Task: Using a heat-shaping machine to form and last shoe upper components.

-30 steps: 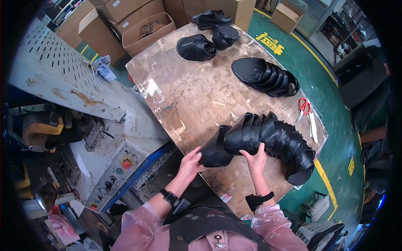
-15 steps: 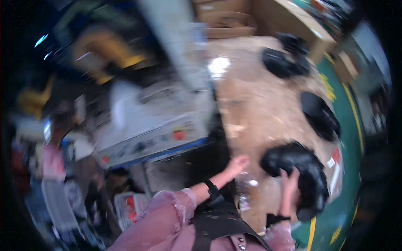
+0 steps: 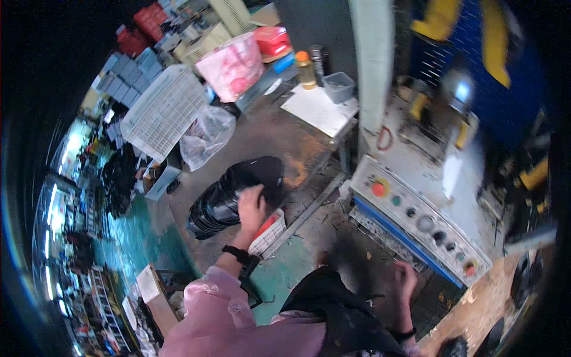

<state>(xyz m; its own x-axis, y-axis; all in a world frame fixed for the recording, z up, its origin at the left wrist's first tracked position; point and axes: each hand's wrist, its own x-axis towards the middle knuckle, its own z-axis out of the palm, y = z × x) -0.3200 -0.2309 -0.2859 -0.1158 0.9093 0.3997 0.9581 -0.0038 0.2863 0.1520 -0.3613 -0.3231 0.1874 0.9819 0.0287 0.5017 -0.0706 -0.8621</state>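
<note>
On the dark table (image 3: 214,152) at the left lies a row of glossy black curved pieces (image 3: 217,199), nested closely together. A flatter black piece (image 3: 270,172) is at the row's right end. My left hand (image 3: 253,207) is at that end with bent fingers closed against the black material; its fingertips are partly hidden. Lower right, my right hand (image 3: 405,281) hangs below the machine's control panel (image 3: 419,223), apart from the black pieces. Its fingers are curled, slightly blurred, and nothing shows in them.
Behind the black row are a clear plastic bag (image 3: 208,137), white crate (image 3: 163,110) and pink bag (image 3: 232,65). A bottle with an orange cap (image 3: 306,71) and a clear tub (image 3: 339,87) stand near white paper. A red-and-white basket (image 3: 267,232) sits below the table edge.
My view has swung left from the brown worktop to the dark table. My right hand has come off a black piece there; my left hand, empty before, is now at the black row.
</note>
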